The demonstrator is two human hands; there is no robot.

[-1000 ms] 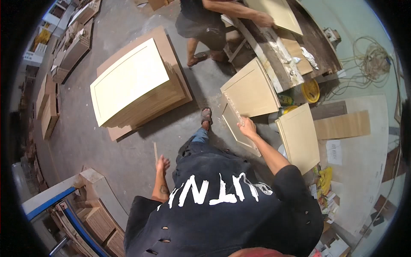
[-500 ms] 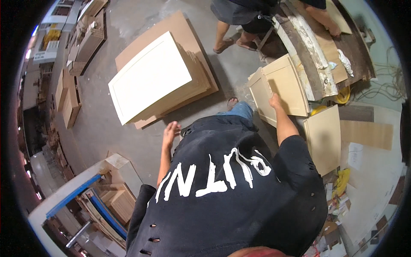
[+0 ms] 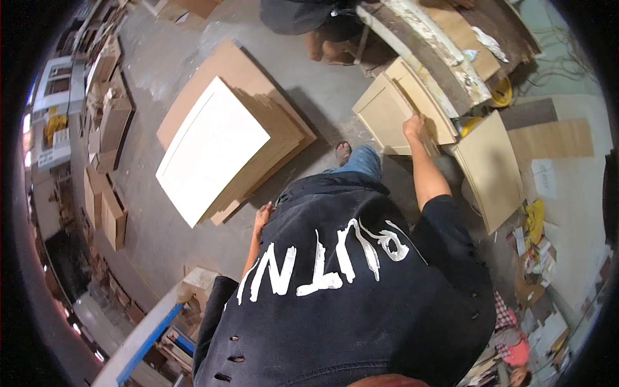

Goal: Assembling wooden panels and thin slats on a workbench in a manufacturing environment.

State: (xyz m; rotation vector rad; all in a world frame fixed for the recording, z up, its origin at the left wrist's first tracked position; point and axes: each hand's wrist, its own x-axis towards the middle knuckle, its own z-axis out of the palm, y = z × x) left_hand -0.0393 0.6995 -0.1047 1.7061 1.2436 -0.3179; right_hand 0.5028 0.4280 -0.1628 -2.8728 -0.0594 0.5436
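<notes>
My right hand [image 3: 416, 127] is closed on the upper edge of a pale wooden cabinet door [image 3: 385, 113] with a recessed panel. That door stands tilted, its lower end near the floor, in front of a second pale door [image 3: 419, 97] that leans against the workbench. My left hand [image 3: 263, 216] hangs beside my hip with loosely bent fingers and nothing visible in it. Ahead of it, a stack of similar doors lies on the floor, topped by a cream-white door [image 3: 213, 151]. The stack rests on a brown board [image 3: 184, 106].
A worn workbench [image 3: 451, 58] with a whitish crusted edge stands at the upper right, another person [image 3: 309, 19] beside it. One more pale panel [image 3: 493, 171] leans near my right arm. Stacked wooden parts [image 3: 106, 129] line the left, and a blue-edged frame [image 3: 151, 345] is lower left.
The held door now shows more of its face and covers more of the door behind it. My left hand has dropped closer to my hip. The view has shifted.
</notes>
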